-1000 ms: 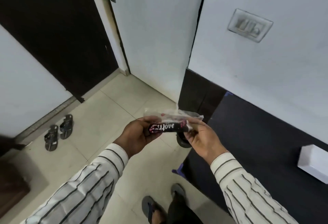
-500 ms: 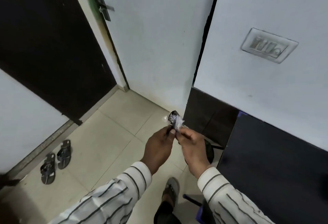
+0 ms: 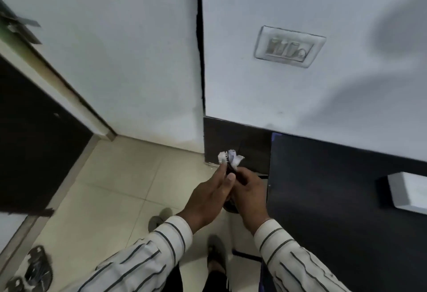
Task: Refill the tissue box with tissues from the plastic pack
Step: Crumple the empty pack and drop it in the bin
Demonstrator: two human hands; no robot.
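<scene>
Tile floor (image 3: 111, 190), white wall (image 3: 300, 97), blk table (image 3: 335, 199).

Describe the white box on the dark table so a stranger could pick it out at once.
Start at the switch plate on the white wall, then drop down to the dark table at the right. The white box sits near the frame's right edge, cut off by it. It is the only pale, blocky thing on that black surface.

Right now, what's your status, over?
Left hand and right hand both pinching the crumpled plastic pack. White tissue box on the dark table. Nothing between.
</scene>
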